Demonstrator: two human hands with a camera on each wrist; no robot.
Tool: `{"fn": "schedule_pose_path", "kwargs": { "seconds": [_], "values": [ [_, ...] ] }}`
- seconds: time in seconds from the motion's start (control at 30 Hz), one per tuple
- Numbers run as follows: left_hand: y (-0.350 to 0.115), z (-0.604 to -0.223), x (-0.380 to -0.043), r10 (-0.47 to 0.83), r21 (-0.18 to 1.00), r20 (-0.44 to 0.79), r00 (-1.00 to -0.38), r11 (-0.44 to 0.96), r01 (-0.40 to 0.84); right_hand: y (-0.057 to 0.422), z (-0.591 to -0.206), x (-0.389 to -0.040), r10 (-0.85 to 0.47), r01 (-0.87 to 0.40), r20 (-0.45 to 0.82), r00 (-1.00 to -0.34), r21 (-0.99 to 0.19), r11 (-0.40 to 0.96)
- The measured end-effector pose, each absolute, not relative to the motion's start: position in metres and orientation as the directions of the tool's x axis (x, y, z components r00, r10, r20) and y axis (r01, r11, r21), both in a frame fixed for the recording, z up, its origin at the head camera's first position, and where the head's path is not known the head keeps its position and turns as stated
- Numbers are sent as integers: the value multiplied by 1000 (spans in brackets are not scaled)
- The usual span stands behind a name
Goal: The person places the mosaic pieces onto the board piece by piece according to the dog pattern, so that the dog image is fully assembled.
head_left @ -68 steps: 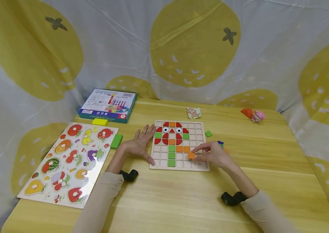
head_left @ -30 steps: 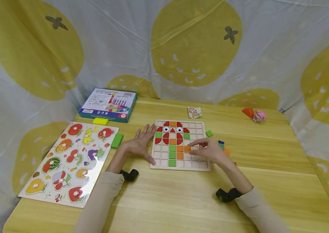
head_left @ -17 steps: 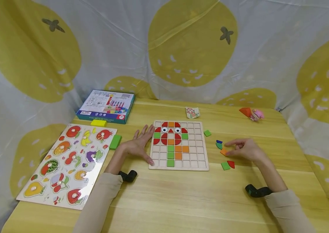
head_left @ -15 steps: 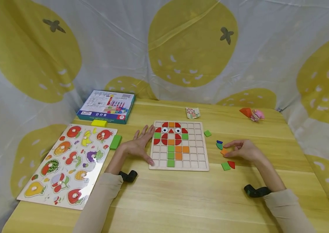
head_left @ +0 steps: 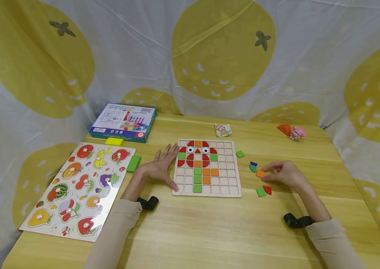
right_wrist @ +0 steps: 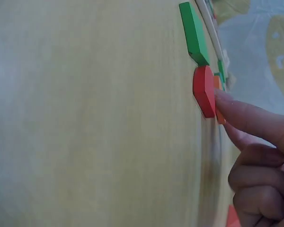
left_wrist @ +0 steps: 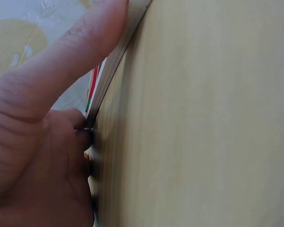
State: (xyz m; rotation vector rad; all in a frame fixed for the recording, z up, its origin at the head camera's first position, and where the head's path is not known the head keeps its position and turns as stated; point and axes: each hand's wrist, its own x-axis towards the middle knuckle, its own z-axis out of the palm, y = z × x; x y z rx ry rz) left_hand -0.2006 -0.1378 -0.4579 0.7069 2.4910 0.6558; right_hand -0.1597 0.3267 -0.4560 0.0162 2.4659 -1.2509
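Observation:
My left hand is spread at the left side of a wooden grid board; its thumb rests on the near left corner. In the left wrist view the thumb lies against the board's edge. Red, green and orange pieces and two eye pieces fill part of the grid. Right of the board, my right hand pinches an orange square tile at the table surface. Close by lie a green tile, a red quarter-round piece, a teal piece and a blue piece.
A fruit puzzle board lies at the left, with a green block and a yellow block beside it. Behind stands a flat box. A pattern card, a green tile and a pink figurine are farther back.
My right hand set an orange tile on the board, moved right to the loose pieces and took hold of another orange tile, shifting it slightly right. My left hand stayed put.

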Motion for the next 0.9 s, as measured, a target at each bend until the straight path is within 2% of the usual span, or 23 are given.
{"fn": "schedule_pose_path", "kwargs": {
  "seconds": [0.2,0.47,0.9],
  "values": [
    [-137,-457,-199,589,559,-296,-752,745,363,301,-444,-157,-215,70,-252,-944,-785,616],
    [-135,-456,-200,585,559,-294,-756,746,361,225,-445,-154,-362,-3,-253,-897,-815,579],
    [-137,-455,-201,577,550,-307,-757,757,354,184,-447,-151,-338,-58,-208,-918,-772,633]
  ]
}}
